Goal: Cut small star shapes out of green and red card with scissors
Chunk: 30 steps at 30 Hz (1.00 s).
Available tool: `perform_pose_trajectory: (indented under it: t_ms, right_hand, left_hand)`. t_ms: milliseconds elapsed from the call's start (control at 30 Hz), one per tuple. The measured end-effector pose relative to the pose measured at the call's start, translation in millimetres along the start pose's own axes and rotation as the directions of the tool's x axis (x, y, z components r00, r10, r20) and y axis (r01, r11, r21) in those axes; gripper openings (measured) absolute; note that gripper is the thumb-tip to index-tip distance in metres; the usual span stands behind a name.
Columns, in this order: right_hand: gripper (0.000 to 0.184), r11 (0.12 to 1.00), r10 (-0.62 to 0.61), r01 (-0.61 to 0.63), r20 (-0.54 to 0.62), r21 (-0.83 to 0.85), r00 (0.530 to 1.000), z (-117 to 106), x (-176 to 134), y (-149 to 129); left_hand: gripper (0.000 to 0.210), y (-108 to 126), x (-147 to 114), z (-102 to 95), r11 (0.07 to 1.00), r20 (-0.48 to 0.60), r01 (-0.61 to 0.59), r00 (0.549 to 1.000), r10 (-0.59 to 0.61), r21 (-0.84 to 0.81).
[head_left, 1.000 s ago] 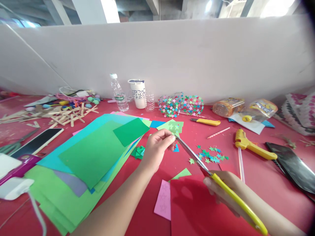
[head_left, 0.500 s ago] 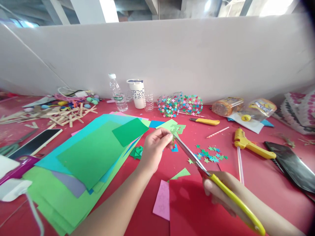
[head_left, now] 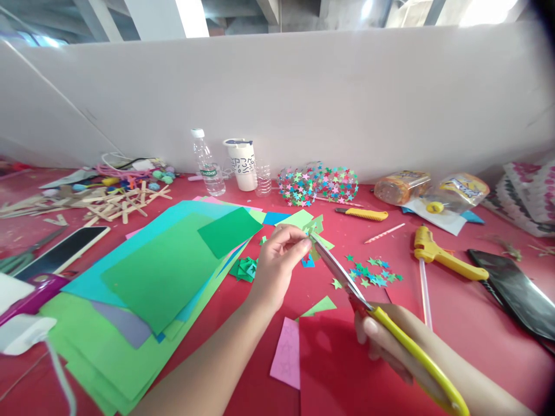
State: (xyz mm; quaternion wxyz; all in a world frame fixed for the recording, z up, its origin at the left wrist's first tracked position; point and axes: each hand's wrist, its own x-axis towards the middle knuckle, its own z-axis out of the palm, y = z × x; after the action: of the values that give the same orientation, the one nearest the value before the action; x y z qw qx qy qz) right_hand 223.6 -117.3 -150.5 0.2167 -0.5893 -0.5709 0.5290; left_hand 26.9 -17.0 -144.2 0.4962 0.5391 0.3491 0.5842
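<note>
Yellow-handled scissors (head_left: 336,267) are gripped in my right hand (head_left: 385,338), blades pointing up and left. Their tips meet a small piece of light green paper (head_left: 316,224), which my left hand (head_left: 277,268) pinches between thumb and fingers; my fingers partly cover it. To the right of the blades lies a scatter of small cut paper stars (head_left: 373,271) in green and blue. Below my hands are a red sheet (head_left: 325,375) and a pink paper (head_left: 286,352) with star outlines drawn on it. Dark green paper pieces (head_left: 243,269) sit left of my left hand.
Colored sheets (head_left: 160,271) are stacked at left. Behind stand a water bottle (head_left: 208,167), a white cup (head_left: 243,164) and star-covered clear containers (head_left: 318,184). A yellow cutter (head_left: 362,214), a glue gun (head_left: 446,257) and a black phone (head_left: 515,294) lie at right.
My left hand has shifted slightly right, with the light green piece. A small green scrap now shows behind that hand. The scissors have barely moved.
</note>
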Motion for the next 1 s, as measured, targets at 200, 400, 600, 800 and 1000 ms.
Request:
perform_pose_trajectory:
  t_ms: [200, 400, 600, 800, 1000]
  right_hand:
    - [0.061, 0.999, 0.025, -0.023, -0.051, 0.041, 0.998, 6, -2, 8]
    - [0.064, 0.99, 0.09, -0.079, -0.092, 0.117, 0.992, 9, 2, 15]
    - [0.066, 0.986, 0.121, -0.11, -0.081, 0.125, 0.989, 8, 3, 19]
    - [0.063, 0.992, 0.119, -0.113, -0.1, 0.062, 0.988, 7, 3, 15]
    - [0.073, 0.995, -0.033, 0.039, -0.064, 0.088, 0.997, 8, -3, 2]
  left_hand:
    - [0.008, -1, -2, 3.0, 0.984, 0.034, 0.109, 0.994, -0.105, -0.141]
    - [0.01, -2, -3, 3.5, 0.971, 0.062, 0.148, 0.988, -0.138, -0.188]
    - [0.01, -2, -3, 2.1, 0.976, 0.096, 0.15, 0.986, -0.136, -0.157]
    - [0.012, 2, -3, 3.1, 0.978, 0.12, 0.126, 0.987, -0.107, -0.164]
    - [0.011, -1, -4, 1.5, 0.966, 0.177, 0.168, 0.975, -0.134, -0.196]
